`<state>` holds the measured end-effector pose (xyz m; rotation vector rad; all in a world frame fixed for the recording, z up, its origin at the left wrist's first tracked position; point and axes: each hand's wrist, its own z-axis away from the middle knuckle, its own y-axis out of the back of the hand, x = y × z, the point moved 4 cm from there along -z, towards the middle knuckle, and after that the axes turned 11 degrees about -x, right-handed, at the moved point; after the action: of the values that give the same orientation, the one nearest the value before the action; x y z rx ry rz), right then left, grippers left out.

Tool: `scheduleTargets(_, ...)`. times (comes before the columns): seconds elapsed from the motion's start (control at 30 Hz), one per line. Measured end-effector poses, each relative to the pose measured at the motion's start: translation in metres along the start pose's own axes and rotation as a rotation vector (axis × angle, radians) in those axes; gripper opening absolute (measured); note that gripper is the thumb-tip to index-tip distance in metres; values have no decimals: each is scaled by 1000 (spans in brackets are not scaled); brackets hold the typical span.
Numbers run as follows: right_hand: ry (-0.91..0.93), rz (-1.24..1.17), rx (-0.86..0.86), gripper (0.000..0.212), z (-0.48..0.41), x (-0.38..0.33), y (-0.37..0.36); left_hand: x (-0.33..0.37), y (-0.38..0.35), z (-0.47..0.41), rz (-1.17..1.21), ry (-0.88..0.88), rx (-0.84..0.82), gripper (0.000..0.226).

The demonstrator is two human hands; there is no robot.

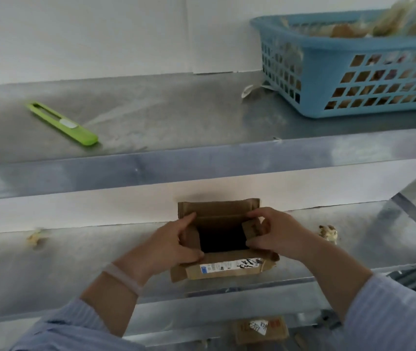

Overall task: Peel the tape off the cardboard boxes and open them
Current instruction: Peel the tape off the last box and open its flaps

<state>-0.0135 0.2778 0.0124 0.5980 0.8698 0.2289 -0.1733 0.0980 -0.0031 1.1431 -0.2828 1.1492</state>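
On the lower metal shelf (75,262), against the white back panel: one small cardboard box (223,271), brown, corrugated, rectangular, top opened, interior dark. A white printed label (229,266) with black handwriting is carried on the near flap. The left flap is gripped by the curled fingers of the left hand (174,243); the right flap is pinched between thumb and fingers of the right hand (277,236). Upper shelf (163,110), dull brushed metal: one green plastic cutter (62,124), slim; one blue lattice-walled plastic basket (353,72).

Both sleeved arms reach forward, left grip (174,241) and right grip (277,236) facing inward, curled fingers pinching opposite box flaps (251,230).
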Motion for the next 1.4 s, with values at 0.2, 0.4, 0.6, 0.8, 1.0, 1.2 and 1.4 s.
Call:
scheduleTargets(0.2, -176, 229, 282, 67, -8, -10, -24, -2, -5, -9, -208, 40, 109, 110)
scheduleTargets(0.4, -165, 169, 340, 39, 7, -13, -27, -3, -13, -10, -33, -21, 454, 93)
scheduleTargets(0.6, -37, -205, 487, 45, 29, 7, -39, -16, -8, 12, 74, -313, 387, 88)
scheduleTargets(0.8, 11, -919, 411, 50, 29, 18, -65, -40, -13, 45, -223, -535, 397, 96)
scheduleTargets(1.0, -95, -1024, 203, 38, 18, 35, -99, -96, -45, 55, -494, -525, 194, 75)
scheduleTargets(1.2, -168, -506, 165, 77, 3, 45, -123, -122, -70, 49, -520, -427, 32, 63)
scheduleTargets(1.4, -67, -628, 132, 76, -3, 44, -130, -112, -64, 26, -604, -187, 119, 75)
